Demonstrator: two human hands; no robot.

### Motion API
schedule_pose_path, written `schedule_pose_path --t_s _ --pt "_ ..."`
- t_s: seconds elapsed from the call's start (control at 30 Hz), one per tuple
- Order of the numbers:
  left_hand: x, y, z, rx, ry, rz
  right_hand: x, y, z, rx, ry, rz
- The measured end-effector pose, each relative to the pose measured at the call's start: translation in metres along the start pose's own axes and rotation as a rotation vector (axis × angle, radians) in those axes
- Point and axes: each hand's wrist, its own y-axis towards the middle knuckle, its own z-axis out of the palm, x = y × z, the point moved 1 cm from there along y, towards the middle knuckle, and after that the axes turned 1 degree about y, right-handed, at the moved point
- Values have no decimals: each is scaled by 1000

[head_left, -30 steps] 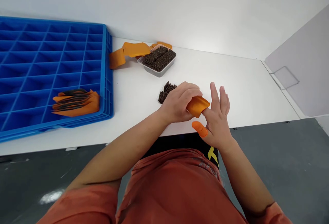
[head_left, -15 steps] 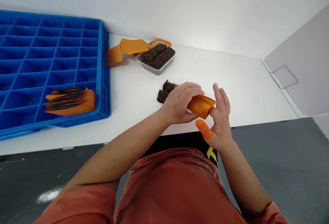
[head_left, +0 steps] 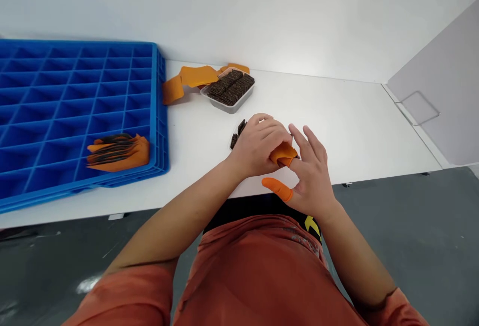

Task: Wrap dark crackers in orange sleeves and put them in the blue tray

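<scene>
In the head view, my left hand point(head_left: 258, 147) is closed around a small orange pouch point(head_left: 283, 154), its fingers covering most of it. My right hand point(head_left: 312, 178) meets the pouch from the right. An orange finger cot point(head_left: 277, 189) covers its thumb, which points left, clear of the pouch. The right index fingertip is at the pouch's mouth, seemingly inside it; the other fingers are spread. Behind my left hand, a small tray of thin dark pieces point(head_left: 235, 139) is mostly hidden.
Farther back stands a plastic tub point(head_left: 232, 108) with rows of dark pieces. Loose orange pouches point(head_left: 197, 76) lie beside it. On the left, a blue divided crate point(head_left: 160, 131) holds a bundle of orange pouches point(head_left: 127, 156) in its near right corner. A wire handle point(head_left: 422, 101) is at right.
Both hands have moved slightly left. My right index finger has gone farther into the pouch's mouth, and less of the pouch shows. The view has shifted a little, moving the crate rightward.
</scene>
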Motion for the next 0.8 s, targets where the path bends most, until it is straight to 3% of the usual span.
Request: schedule_pose_path --t_s 0.17,0.33,0.53,0.63,0.8 --pt "4 9 -12 69 8 -37 0 4 -5 -33 0 -29" --pt "14 13 -23 78 48 -36 -6 5 -7 -155 33 -100" --pt "32 13 -32 72 180 -93 -38 21 -15 -306 75 -236" --pt "43 13 -35 30 236 -120 -69 47 -10 -189 76 -162" --pt "59 8 -38 -57 190 -128 -111 96 16 205 192 -91"
